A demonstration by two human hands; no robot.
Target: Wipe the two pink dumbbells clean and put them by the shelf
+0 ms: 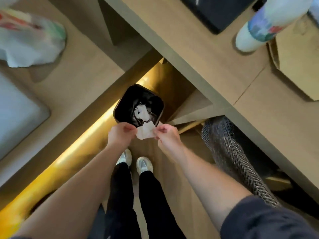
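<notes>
A white wipe [145, 133] is held just above the bin; the pink dumbbells are not in view.

The left hand [120, 135] and the right hand [166, 135] each pinch one edge of the wipe with curled fingers, so it hangs stretched between them, near the front rim of the black bin [124, 102]. I think it is held there to be dropped in, because crumpled paper [140, 112] already lies inside. This suggests the wiping is finished or pausing, but the frame cannot confirm it. The bin stands on the floor in front of the person's shoes [144, 164], half under a wooden desk [198, 54], probably to keep it out of the way. On the surfaces around it lie a plastic bag [29, 37] and a bottle [255, 30].
</notes>
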